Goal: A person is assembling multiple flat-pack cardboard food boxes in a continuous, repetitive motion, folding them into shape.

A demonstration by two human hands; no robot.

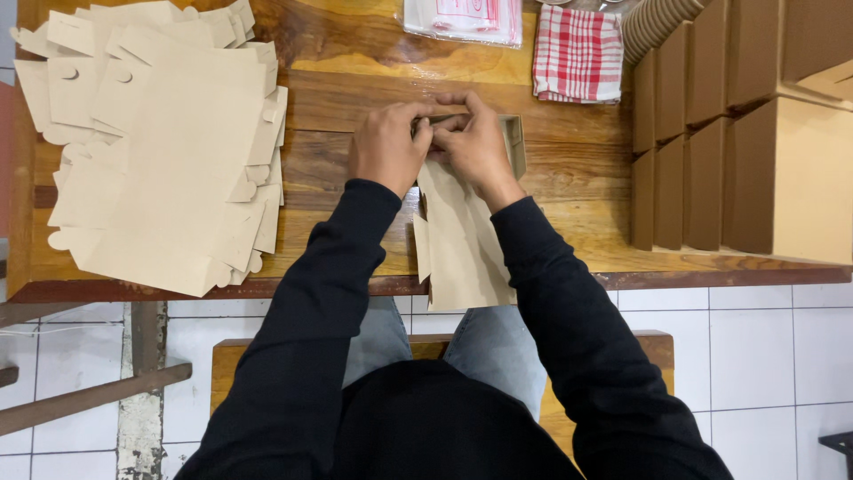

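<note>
The half-folded box (462, 222) lies at the table's (569, 191) near edge, both the left hand (388, 147) and right hand (477, 142) pinching its far flap; a stack of flat blanks (164, 151) waits at the left edge, finished boxes (737, 142) stand at the right.

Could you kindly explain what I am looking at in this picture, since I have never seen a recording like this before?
The single picture comes from a camera worn on a person's head, looking down at their own two bare hands. The left hand and right hand together pinch the far end of a partly folded cardboard box blank on a wooden table. To the left lies a stack of flat blanks; to the right stand finished boxes. A red checked cloth lies at the far edge.
</note>
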